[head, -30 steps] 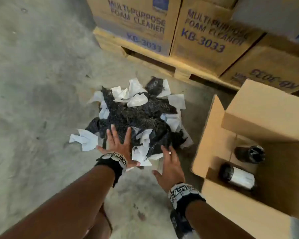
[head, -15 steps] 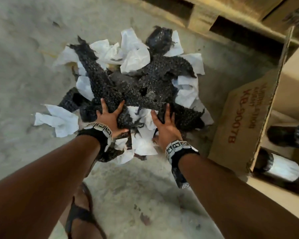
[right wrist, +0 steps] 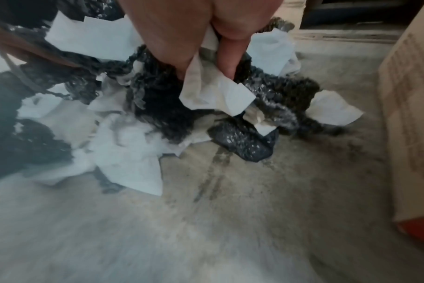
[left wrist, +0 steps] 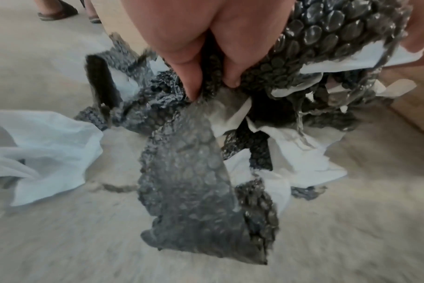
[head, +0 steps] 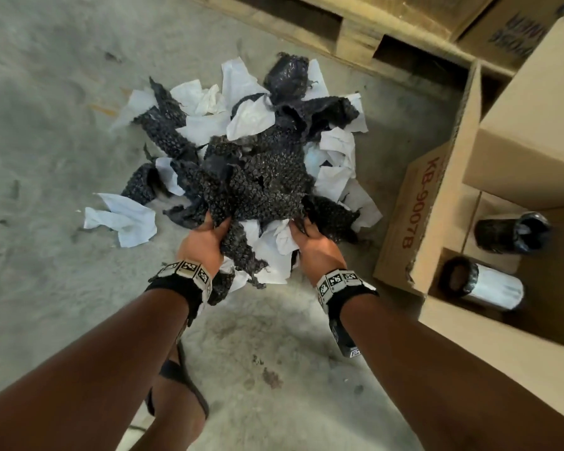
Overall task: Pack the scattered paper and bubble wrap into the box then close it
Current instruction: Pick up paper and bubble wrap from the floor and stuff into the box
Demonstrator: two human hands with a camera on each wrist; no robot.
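A heap of black bubble wrap [head: 258, 177] mixed with torn white paper [head: 205, 125] lies on the concrete floor. My left hand [head: 209, 236] grips a bunch of black bubble wrap [left wrist: 189, 172] at the heap's near edge, fingers [left wrist: 189, 72] curled into it. My right hand [head: 310, 236] grips white paper [right wrist: 215, 95] and bubble wrap [right wrist: 240, 141] on the near right side. The open cardboard box [head: 427, 203] stands to the right, flaps up, with two wrapped cylinders [head: 482, 284] inside.
A wooden pallet [head: 355, 37] carrying printed cartons [head: 515, 27] runs along the back. One loose paper piece [head: 121, 219] lies left of the heap. My sandalled foot [head: 176, 385] is below the hands. Another person's feet [left wrist: 58, 11] show in the left wrist view.
Both hands went from flat on the heap to curled into it, bunching bubble wrap and paper toward me. The head view has moved closer and lower over the heap.
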